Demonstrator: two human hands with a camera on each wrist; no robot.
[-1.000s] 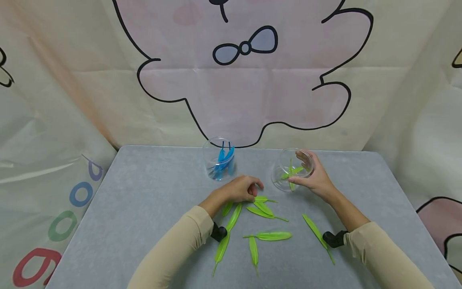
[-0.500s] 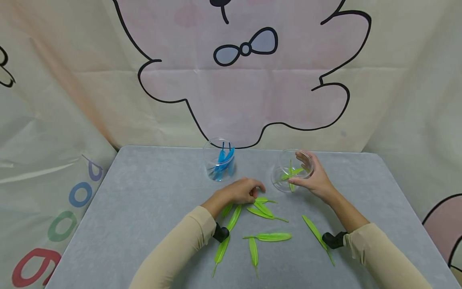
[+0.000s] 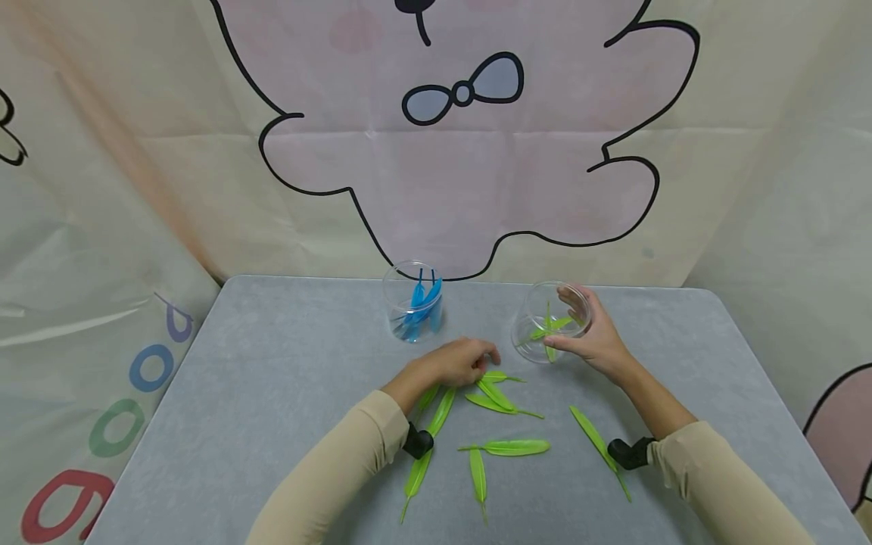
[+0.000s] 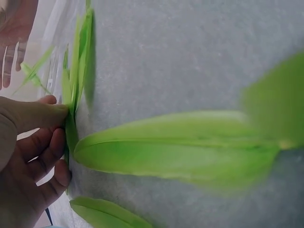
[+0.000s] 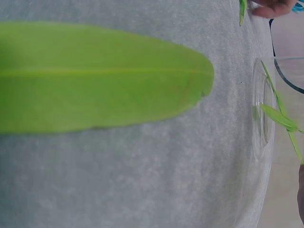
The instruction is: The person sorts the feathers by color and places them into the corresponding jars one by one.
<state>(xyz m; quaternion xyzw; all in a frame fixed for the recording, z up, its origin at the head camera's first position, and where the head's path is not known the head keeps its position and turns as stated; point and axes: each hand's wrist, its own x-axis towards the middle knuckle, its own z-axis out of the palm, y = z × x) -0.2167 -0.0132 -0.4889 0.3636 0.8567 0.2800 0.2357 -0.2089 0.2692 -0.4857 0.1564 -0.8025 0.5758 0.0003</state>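
Observation:
My right hand (image 3: 598,339) grips a clear cup (image 3: 524,333) from its right side. The cup tilts slightly, with several green feathers (image 5: 280,117) inside it. To its left, my left hand (image 3: 455,363) is low over the table; in the left wrist view its thumb and fingers pinch a green feather (image 4: 71,135). That feather is partly hidden by the fingers. Close by lie more green feathers (image 3: 496,393), some overlapping. Another feather (image 4: 180,147) lies flat below the left hand and wrist.
A second clear cup (image 3: 395,306) with blue feathers (image 3: 424,303) stands upright near the back edge of the grey table (image 3: 286,363). Several loose green feathers lie nearer the front, one feather (image 3: 596,443) beside the right wrist. A printed cloth (image 3: 436,174) hangs behind.
The left hand has shifted very slightly to the right and toward the front. My right hand and the cup stay where they were.

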